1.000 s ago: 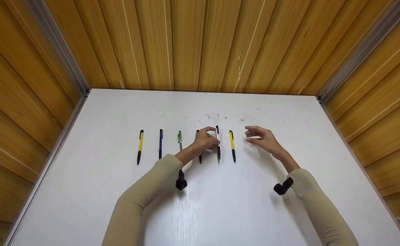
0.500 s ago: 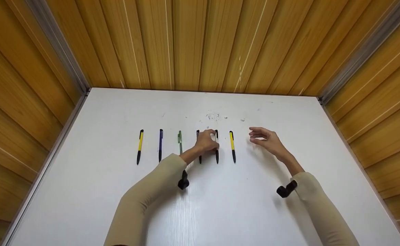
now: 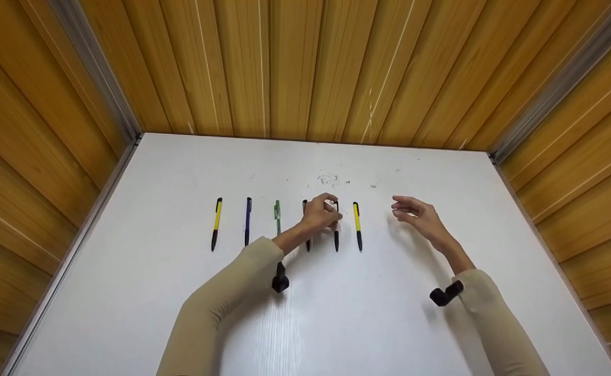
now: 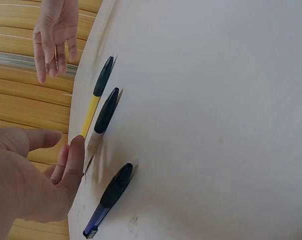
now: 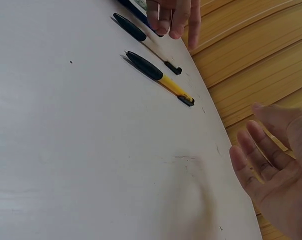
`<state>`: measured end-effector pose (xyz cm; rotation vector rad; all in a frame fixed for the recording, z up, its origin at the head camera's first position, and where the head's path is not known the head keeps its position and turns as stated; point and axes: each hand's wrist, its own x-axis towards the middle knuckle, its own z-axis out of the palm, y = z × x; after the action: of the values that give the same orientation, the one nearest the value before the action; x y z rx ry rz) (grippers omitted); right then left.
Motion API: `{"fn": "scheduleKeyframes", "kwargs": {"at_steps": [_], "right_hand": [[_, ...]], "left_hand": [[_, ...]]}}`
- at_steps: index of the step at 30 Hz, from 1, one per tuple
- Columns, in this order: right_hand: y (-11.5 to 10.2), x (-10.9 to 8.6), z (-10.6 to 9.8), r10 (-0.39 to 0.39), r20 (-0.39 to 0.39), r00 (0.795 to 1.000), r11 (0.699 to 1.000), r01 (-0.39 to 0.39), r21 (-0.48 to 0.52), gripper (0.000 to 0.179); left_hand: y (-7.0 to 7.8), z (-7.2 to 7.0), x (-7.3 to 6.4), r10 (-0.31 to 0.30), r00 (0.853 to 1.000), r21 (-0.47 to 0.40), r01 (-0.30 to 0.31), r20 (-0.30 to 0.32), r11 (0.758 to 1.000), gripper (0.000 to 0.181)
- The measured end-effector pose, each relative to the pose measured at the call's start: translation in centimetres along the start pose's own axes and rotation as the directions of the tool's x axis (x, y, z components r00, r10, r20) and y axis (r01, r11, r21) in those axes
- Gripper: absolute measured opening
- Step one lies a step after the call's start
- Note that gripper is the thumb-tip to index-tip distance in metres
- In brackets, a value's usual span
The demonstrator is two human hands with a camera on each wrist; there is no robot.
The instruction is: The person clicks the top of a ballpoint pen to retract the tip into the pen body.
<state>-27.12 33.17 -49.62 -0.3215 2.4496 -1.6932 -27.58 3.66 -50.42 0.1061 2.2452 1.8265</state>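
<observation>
My left hand (image 3: 320,213) hovers over a white pen with a black grip (image 3: 337,241), thumb and fingers apart. That pen lies on the white table, its middle partly hidden by the hand in the head view, and shows whole in the right wrist view as a white pen (image 5: 154,46). Beneath the same hand lies a blue pen with a dark grip (image 4: 97,215). A yellow pen with a black grip (image 3: 357,219) is just right of the white one. My right hand (image 3: 421,216) is held in the air further right, fingers loosely bent, holding nothing.
Left of the hands, a green pen (image 3: 278,213), a blue pen (image 3: 248,219) and another yellow pen (image 3: 216,222) continue the row, roughly parallel. The white table (image 3: 368,324) meets wood-patterned walls (image 3: 284,68) at its back and sides. Dark marks (image 3: 329,179) spot the surface behind the pens.
The white pen, tilted in my left hand a second ago, came down into line with the others. My left hand has let go of it. My right hand has drifted right.
</observation>
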Motion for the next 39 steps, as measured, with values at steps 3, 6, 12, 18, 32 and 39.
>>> {"fn": "scheduleKeyframes", "kwargs": {"at_steps": [3,6,12,18,32,39], "right_hand": [[0.0,-0.1,-0.3,0.008,0.009,1.000,1.000,-0.008,0.013,0.056],[0.1,-0.1,-0.6,0.016,0.016,1.000,1.000,-0.016,0.016,0.056],[0.3,0.1,-1.1,0.007,0.003,1.000,1.000,-0.007,0.019,0.056],[0.8,-0.4,-1.2,0.028,-0.017,0.999,0.999,-0.028,0.018,0.055],[1.7,-1.3,-1.2,0.058,-0.027,0.998,0.997,-0.057,0.045,0.055],[1.8,-1.3,-0.9,0.047,-0.014,0.999,0.998,-0.046,0.037,0.054]], "left_hand": [[0.3,0.5,0.2,0.035,0.999,-0.025,-0.034,0.025,0.999,0.050],[0.4,1.1,0.5,0.036,0.998,-0.059,-0.033,0.058,0.998,0.053],[0.7,2.4,1.1,-0.011,0.997,-0.118,0.021,0.082,0.993,0.057],[0.5,3.9,1.0,-0.032,0.998,-0.053,0.035,0.052,0.998,0.054],[1.3,6.9,1.4,-0.043,0.997,0.458,0.070,-0.070,0.886,0.055],[2.0,6.6,1.3,-0.046,0.995,0.514,0.085,-0.089,0.853,0.048]]}}
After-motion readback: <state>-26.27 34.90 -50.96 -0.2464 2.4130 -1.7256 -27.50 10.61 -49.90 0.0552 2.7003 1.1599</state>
